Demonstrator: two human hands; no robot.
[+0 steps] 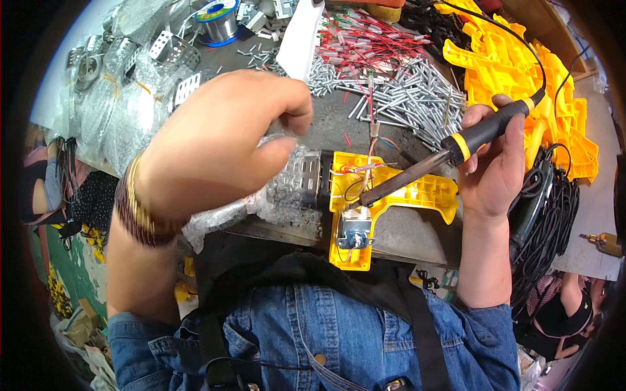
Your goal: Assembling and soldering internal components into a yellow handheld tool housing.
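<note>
My right hand (492,153) grips the black handle of a soldering iron (479,140). The iron's dark tip points down-left and reaches the wires just above a metal-framed switch (355,234); whether it touches them I cannot tell. That switch sits in a yellow pistol-shaped plastic housing half (417,188) at the table's front edge. Joined to the housing's left side is a perforated metal barrel (297,177) in bubble wrap. Above this barrel hovers my left hand (225,133), fingers bent, thumb and forefinger apart, nothing seen between them. Its other fingertips are hidden.
Metal pins (414,98) and red-wired parts (372,39) lie in heaps behind the housing. Yellow shells (505,72) and black cords (554,208) are piled right. Bubble-wrapped metal parts (107,111) crowd the left, near a solder spool (218,25). Other people sit at both sides.
</note>
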